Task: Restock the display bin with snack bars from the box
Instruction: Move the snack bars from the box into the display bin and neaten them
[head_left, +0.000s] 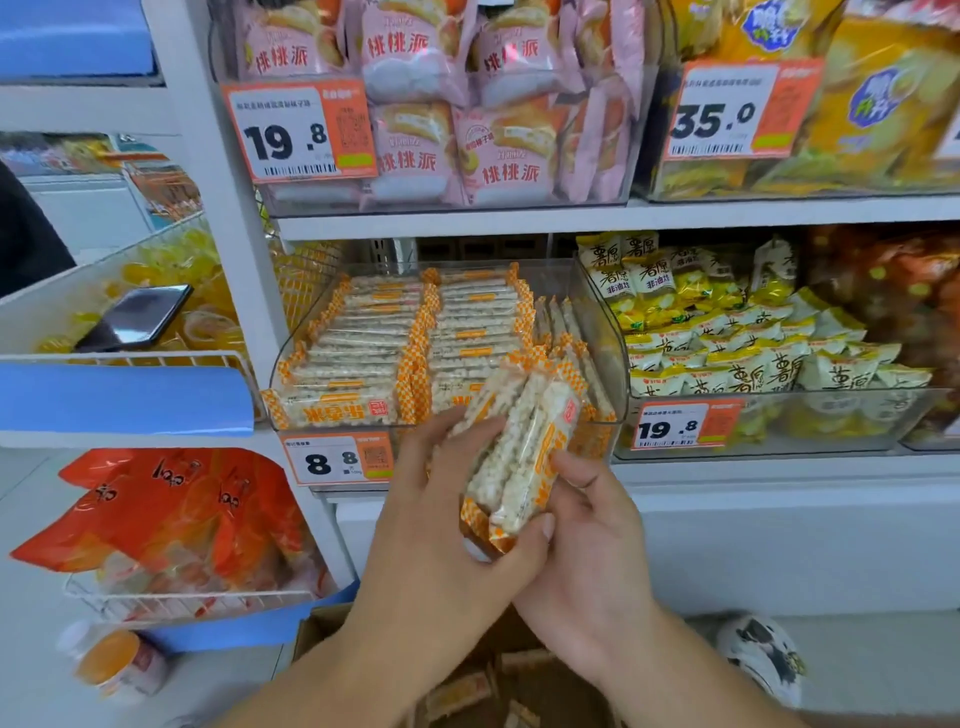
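Note:
A bundle of puffed-rice snack bars (522, 447) in orange-checked wrappers stands tilted in front of the clear display bin (597, 332). My left hand (447, 514) grips the bundle from the left and underneath, thumb across its lower end. My right hand (592, 535) holds its right side with curled fingers. The bin on the middle shelf holds rows of the same bars (374, 343), stacked flat at left and centre, a few upright at right. The cardboard box (498, 680) lies open below my forearms with loose bars inside.
Clear bins of yellow-green snack packs (737, 338) sit to the right, pink cake packs (467, 104) above. A wire rack at left holds a dark phone (137, 317) and orange bags (171, 509). A shoe (763, 654) rests on the floor at right.

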